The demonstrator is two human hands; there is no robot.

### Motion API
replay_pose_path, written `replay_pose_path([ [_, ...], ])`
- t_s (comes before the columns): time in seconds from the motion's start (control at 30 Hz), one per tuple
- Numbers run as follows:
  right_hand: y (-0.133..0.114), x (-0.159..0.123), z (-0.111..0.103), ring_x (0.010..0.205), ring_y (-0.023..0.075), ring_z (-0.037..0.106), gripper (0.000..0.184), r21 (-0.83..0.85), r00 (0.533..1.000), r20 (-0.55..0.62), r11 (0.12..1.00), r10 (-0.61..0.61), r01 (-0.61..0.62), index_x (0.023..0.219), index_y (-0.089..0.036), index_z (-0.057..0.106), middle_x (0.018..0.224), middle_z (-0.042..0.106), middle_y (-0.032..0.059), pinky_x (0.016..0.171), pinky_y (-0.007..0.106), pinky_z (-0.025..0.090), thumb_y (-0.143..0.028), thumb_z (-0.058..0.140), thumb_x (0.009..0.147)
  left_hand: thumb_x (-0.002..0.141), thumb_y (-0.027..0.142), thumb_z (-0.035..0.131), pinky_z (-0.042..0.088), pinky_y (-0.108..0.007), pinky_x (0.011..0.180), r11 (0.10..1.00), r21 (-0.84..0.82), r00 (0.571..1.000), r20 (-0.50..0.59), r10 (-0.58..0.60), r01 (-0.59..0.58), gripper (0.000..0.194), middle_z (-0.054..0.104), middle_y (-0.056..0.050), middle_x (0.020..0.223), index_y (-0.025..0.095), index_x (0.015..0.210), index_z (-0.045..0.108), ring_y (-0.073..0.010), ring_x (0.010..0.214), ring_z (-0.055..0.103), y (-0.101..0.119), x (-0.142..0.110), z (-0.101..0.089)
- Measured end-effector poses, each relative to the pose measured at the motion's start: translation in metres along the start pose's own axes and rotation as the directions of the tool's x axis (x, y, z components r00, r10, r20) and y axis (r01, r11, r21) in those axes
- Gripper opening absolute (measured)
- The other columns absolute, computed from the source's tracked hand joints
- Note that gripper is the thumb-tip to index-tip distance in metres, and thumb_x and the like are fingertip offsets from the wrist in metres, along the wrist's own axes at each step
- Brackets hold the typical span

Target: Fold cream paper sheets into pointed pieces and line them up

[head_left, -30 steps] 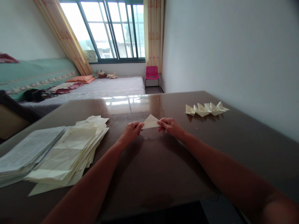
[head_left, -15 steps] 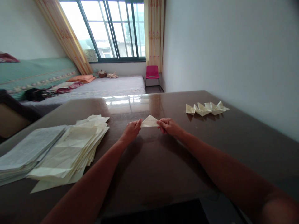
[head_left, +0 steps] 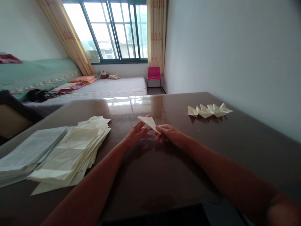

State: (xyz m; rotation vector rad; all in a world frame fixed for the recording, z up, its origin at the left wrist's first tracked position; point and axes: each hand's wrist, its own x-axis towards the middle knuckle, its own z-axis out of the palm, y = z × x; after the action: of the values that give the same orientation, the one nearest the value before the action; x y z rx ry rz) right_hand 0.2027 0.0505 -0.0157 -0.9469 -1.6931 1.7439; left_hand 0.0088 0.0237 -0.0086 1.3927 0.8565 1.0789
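A cream folded paper triangle (head_left: pixel 148 122) is held above the brown table, tilted with its lower corner toward the right. My right hand (head_left: pixel 168 133) pinches that lower corner between thumb and fingers. Just beside and partly behind the paper is my left hand (head_left: pixel 138 131), its fingers spread apart; whether a fingertip touches the paper is hard to see. To the left lies a stack of creased cream paper sheets (head_left: pixel 75 141). Several folded paper pieces (head_left: pixel 209 110) stand in a row toward the far right of the table.
The glossy brown table (head_left: pixel 141 182) reflects the window. Grey-white printed sheets (head_left: pixel 30 147) lie at its left side. A wall (head_left: pixel 223 47) runs along the right. Beyond the table are a bed (head_left: pixel 127 85) and a pink chair (head_left: pixel 154 73). A dark chair back (head_left: pixel 10 113) stands at left.
The paper triangle has turned from level to slanting down to the right. My left hand has loosened its pinch and spread its fingers, while my right hand keeps its grip.
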Motion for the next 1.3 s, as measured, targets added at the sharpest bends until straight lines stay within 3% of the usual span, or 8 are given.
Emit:
replay_pose_path([
  [0.1, 0.001, 0.000, 0.002, 0.048, 0.0082, 0.052, 0.046, -0.160, 0.996, 0.082, 0.986, -0.027, 0.040, 0.077, -0.016, 0.054, 0.066, 0.065, 0.0027, 0.040, 0.018, 0.028, -0.061, 0.044, 0.085, 0.081, 0.041, 0.062, 0.056, -0.033, 0.080, 0.999, -0.033, 0.999, 0.036, 0.003, -0.002, 0.052, 0.041, -0.009, 0.141, 0.028, 0.127, 0.040, -0.0216, 0.108, 0.057, 0.001, 0.000, 0.000],
  [0.27, -0.002, -0.001, -0.001, 0.058, 0.0086, 0.052, 0.036, -0.494, 0.933, -0.105, 0.833, -0.344, 0.251, 0.094, -0.017, 0.060, 0.082, 0.064, 0.0019, 0.054, 0.021, 0.041, -0.051, 0.054, 0.083, 0.082, 0.038, 0.062, 0.056, -0.034, 0.082, 0.999, -0.022, 0.998, 0.058, -0.031, 0.032, 0.042, 0.045, -0.008, 0.137, 0.026, 0.117, 0.042, -0.0217, 0.110, 0.056, 0.000, -0.001, 0.001],
  [0.37, -0.004, -0.001, -0.004, 0.065, 0.0089, 0.052, 0.048, -0.489, 0.900, -0.048, 0.796, -0.433, 0.357, 0.117, -0.020, 0.054, 0.099, 0.061, 0.0030, 0.059, 0.022, 0.045, -0.045, 0.065, 0.077, 0.084, 0.037, 0.061, 0.055, -0.035, 0.083, 0.999, -0.023, 0.995, 0.101, -0.026, 0.028, 0.039, 0.049, -0.008, 0.134, 0.024, 0.116, 0.044, -0.0211, 0.109, 0.057, -0.003, -0.001, 0.001],
  [0.47, -0.003, 0.000, -0.007, 0.066, 0.0088, 0.051, 0.045, -0.483, 0.898, 0.001, 0.786, -0.441, 0.386, 0.117, -0.021, 0.054, 0.099, 0.059, 0.0025, 0.062, 0.023, 0.046, -0.042, 0.064, 0.078, 0.084, 0.036, 0.061, 0.054, -0.035, 0.084, 0.999, 0.004, 0.988, 0.149, -0.035, 0.035, 0.037, 0.052, -0.009, 0.130, 0.022, 0.114, 0.046, -0.0214, 0.107, 0.058, -0.003, -0.001, 0.001],
  [0.7, 0.001, -0.002, 0.003, 0.059, 0.0089, 0.051, 0.044, -0.679, 0.878, -0.142, 0.690, -0.457, 0.249, 0.116, -0.020, 0.048, 0.084, 0.059, -0.0005, 0.055, 0.021, 0.040, -0.036, 0.062, 0.078, 0.082, 0.032, 0.059, 0.053, -0.033, 0.076, 0.972, 0.217, 0.994, 0.076, 0.073, -0.088, 0.036, 0.060, -0.010, 0.113, 0.018, 0.112, 0.046, -0.0200, 0.095, 0.063, -0.006, 0.001, 0.010],
  [0.97, 0.004, -0.001, 0.016, 0.069, 0.0165, 0.061, 0.026, -0.853, 0.879, -0.145, 0.508, -0.455, 0.122, 0.109, -0.019, 0.045, 0.080, 0.065, 0.0020, 0.062, 0.025, 0.037, -0.033, 0.047, 0.087, 0.085, 0.021, 0.043, 0.049, -0.035, 0.079, 0.645, 0.764, 0.966, -0.147, 0.214, -0.027, 0.020, 0.060, -0.005, 0.093, 0.019, 0.104, 0.049, -0.0173, 0.083, 0.058, -0.012, 0.001, 0.026],
  [1.13, 0.003, -0.001, 0.014, 0.075, 0.0186, 0.063, 0.019, -0.893, 0.893, -0.161, 0.447, -0.421, 0.050, 0.104, -0.021, 0.047, 0.082, 0.067, 0.0028, 0.062, 0.025, 0.034, -0.028, 0.046, 0.086, 0.081, 0.013, 0.041, 0.047, -0.036, 0.085, 0.566, 0.825, 0.973, -0.137, 0.187, 0.007, 0.026, 0.059, -0.007, 0.099, 0.018, 0.104, 0.053, -0.0196, 0.093, 0.057, -0.016, 0.005, 0.021],
  [1.3, 0.003, -0.002, 0.010, 0.073, 0.0169, 0.060, 0.021, -0.925, 0.894, -0.188, 0.379, -0.407, -0.022, 0.101, -0.023, 0.050, 0.089, 0.066, 0.0028, 0.059, 0.024, 0.030, -0.038, 0.047, 0.087, 0.082, 0.013, 0.040, 0.045, -0.035, 0.091, 0.483, 0.873, 0.992, -0.001, 0.125, -0.060, 0.031, 0.056, -0.007, 0.109, 0.020, 0.107, 0.056, -0.0199, 0.100, 0.057, -0.021, 0.004, 0.019],
])
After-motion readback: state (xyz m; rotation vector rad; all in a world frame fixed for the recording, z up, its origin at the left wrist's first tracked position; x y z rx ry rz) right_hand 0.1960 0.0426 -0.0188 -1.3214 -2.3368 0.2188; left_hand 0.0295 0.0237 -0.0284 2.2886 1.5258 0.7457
